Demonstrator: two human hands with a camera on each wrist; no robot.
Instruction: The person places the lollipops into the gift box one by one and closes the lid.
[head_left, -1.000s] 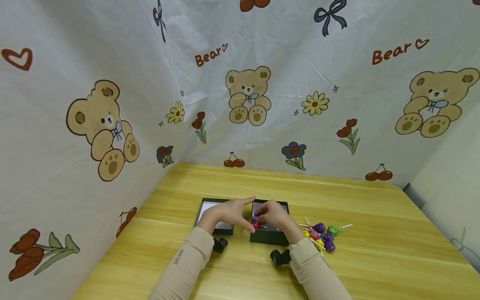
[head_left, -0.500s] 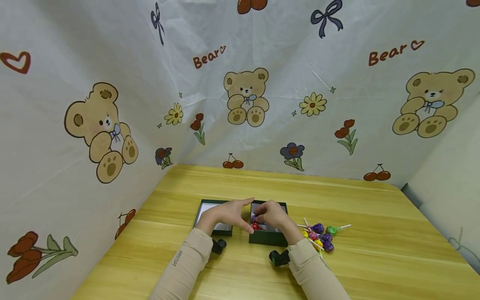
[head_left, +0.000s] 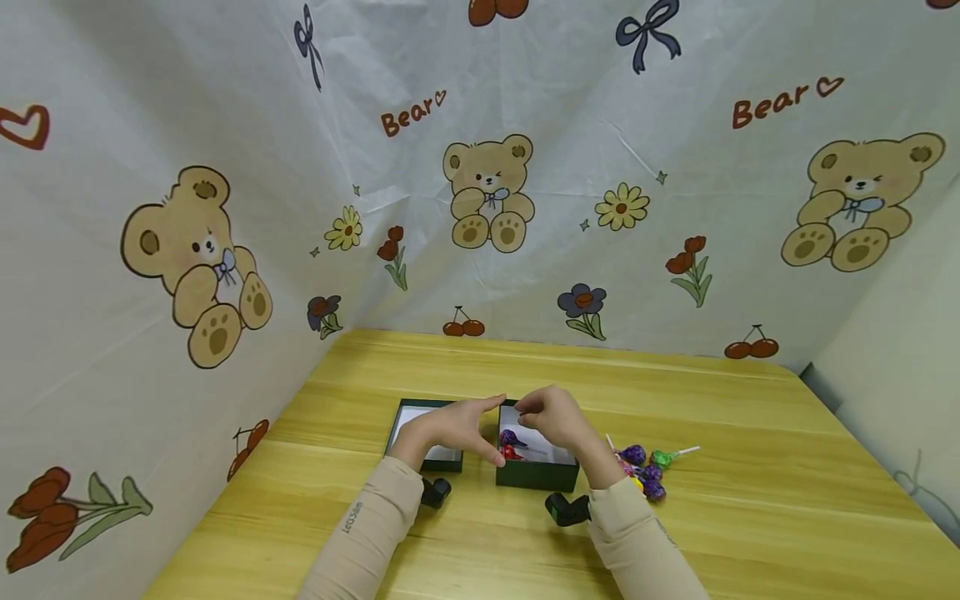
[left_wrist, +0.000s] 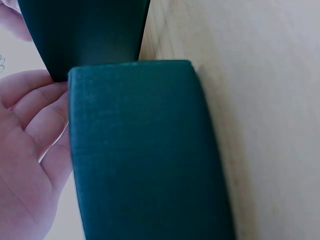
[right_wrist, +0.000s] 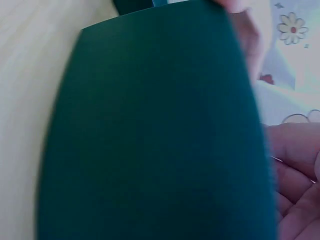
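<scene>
A dark green box [head_left: 537, 477] with a pale inside stands at the table's middle. Within it, along the left side, lie a purple lollipop [head_left: 509, 437] and a red lollipop [head_left: 511, 452]. My left hand [head_left: 453, 427] spans the box's left side, thumb and index finger spread, tips right at the corners. Above the box's back part hovers my right hand [head_left: 555, 417], fingers loosely bent, with nothing visible in them. In the right wrist view the green box wall [right_wrist: 160, 125] covers most of the frame, with part of my right hand [right_wrist: 297, 160] beside it.
Left of the box, partly under my left hand, lies a shallow green tray or lid [head_left: 450, 466] with a white inside. A pile of purple, pink and yellow lollipops [head_left: 651, 479] and a green lollipop [head_left: 662, 458] lie right of the box on the wooden table [head_left: 480, 550].
My right hand has lifted up and back from the lollipops in the box, uncovering the purple one and the box's inside. My left hand keeps its place at the box.
</scene>
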